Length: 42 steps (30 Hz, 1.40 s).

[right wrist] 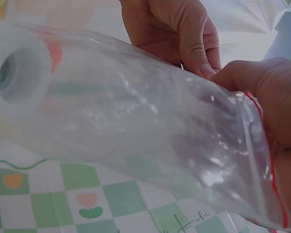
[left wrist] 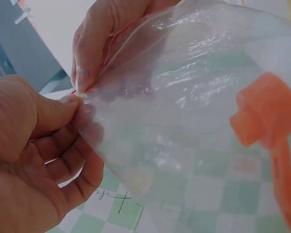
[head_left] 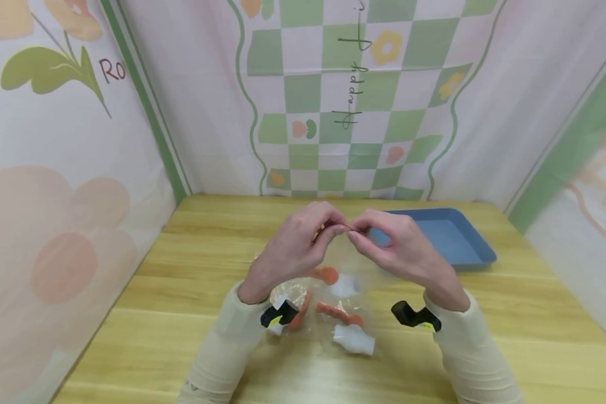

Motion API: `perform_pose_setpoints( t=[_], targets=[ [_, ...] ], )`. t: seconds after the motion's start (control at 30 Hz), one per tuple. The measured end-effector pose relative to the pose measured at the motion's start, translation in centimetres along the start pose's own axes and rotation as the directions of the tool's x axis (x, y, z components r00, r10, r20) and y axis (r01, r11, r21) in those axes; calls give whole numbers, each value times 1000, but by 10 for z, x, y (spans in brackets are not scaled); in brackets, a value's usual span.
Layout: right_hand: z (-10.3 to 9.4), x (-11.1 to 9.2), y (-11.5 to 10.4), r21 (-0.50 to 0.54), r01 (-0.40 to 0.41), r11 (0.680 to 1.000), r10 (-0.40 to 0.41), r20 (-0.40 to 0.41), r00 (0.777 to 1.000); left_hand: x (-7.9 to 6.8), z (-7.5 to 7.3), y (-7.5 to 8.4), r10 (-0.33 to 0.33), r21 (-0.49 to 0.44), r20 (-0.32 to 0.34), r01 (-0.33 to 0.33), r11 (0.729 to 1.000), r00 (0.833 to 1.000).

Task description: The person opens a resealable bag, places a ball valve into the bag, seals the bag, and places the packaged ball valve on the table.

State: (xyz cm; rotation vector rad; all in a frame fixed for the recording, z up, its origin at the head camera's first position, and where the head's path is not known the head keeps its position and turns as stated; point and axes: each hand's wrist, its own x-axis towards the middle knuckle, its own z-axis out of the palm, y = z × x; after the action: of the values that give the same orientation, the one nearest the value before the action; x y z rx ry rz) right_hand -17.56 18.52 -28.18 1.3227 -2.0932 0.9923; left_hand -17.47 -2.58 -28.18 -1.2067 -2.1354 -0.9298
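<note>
Both hands meet over the table and pinch the top edge of a clear zip bag with a red seal line. My left hand grips one spot of this edge between thumb and index finger. Right beside it, my right hand pinches the same edge. Through the film show an orange piece with a rounded head and a long stem, and a white hollow piece with a round opening. The bag hangs below the hands; the head view shows its film only faintly.
Two more clear bags lie on the wooden table between the forearms, holding orange pieces and white pieces. A blue tray stands behind the right hand. Printed cloth hangs along the back and sides.
</note>
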Motion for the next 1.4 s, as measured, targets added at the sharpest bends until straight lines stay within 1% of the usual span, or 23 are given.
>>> perform_pose_setpoints(
  t=[0.33,0.63,0.8,0.9,1.07,1.2,1.4],
  targets=[
    [-2,-1,1,10,-10,1000,10,22,1000,0,0,1,15,9,-24,-15,1000,1000],
    [-2,-1,0,13,26,1000,-26,15,1000,-1,-6,0,-14,18,-39,15,1000,999],
    [0,-1,0,-21,58,998,-58,1,998,-3,-9,-3,-26,13,-49,26,1000,998],
    [1,0,-1,-66,81,995,-81,-10,997,-3,-11,-3,-30,8,-56,31,999,998],
    [2,1,-3,-135,95,986,-97,-11,995,-4,-14,-4,-43,13,-65,44,999,997],
    [3,1,-5,-139,91,986,-92,-4,996,-5,-15,-4,-55,16,-68,56,998,996],
    [3,1,-6,-113,79,990,-79,2,997,-5,-17,-3,-65,14,-68,66,998,996]
  ],
)
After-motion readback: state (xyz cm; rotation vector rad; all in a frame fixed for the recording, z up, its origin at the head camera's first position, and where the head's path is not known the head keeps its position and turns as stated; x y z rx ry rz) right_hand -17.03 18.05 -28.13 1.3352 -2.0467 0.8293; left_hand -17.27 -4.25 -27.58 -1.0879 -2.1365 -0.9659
